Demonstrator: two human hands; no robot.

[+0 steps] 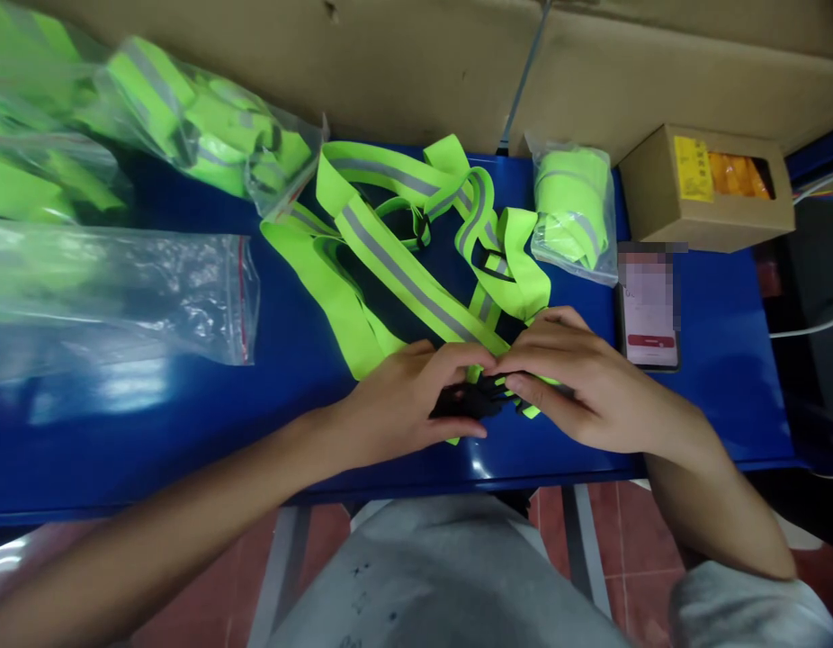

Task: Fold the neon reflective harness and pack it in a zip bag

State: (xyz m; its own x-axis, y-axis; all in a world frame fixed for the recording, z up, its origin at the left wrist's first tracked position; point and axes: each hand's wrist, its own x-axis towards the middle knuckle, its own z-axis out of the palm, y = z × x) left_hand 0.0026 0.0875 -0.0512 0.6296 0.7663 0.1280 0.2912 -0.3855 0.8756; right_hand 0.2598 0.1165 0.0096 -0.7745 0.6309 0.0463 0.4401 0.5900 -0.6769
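Note:
A neon-green reflective strap vest (403, 261) with grey stripes lies spread on the blue table (187, 423). Both my hands meet at its near end. My left hand (407, 400) pinches a black buckle (467, 400) on the strap, fingers closed around it. From the other side my right hand (578, 378) grips the same buckle and the strap end. The hands touch each other, and the buckle is mostly hidden between them.
Clear bags of folded green vests (207, 121) lie at the back left, and an empty zip bag (120, 288) at the left. A bagged vest (575, 211), a phone (649, 310) and a small cardboard box (706, 189) sit at the right. Cardboard (423, 54) lines the back.

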